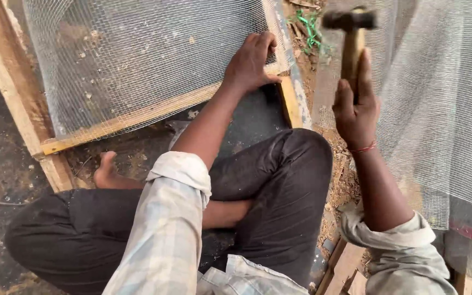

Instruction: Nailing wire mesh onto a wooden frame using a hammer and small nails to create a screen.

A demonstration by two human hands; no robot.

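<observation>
Soft, even daylight, faint shadows; the raised hammer [350,33] is motion-blurred.

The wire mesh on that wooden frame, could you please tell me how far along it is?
Done: wire mesh lies over the wooden frame. In hand: left hand presses the mesh corner; right hand holds a raised hammer. Left: fixing that corner; no nail is visible.

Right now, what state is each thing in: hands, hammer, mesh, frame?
left hand: pressed flat on the mesh at the frame's corner.
right hand: closed around the hammer handle, raised.
hammer: lifted in the air, head blurred, touching nothing.
wire mesh: spread over the frame, lying flat.
wooden frame: lying on the ground, under the mesh.
</observation>
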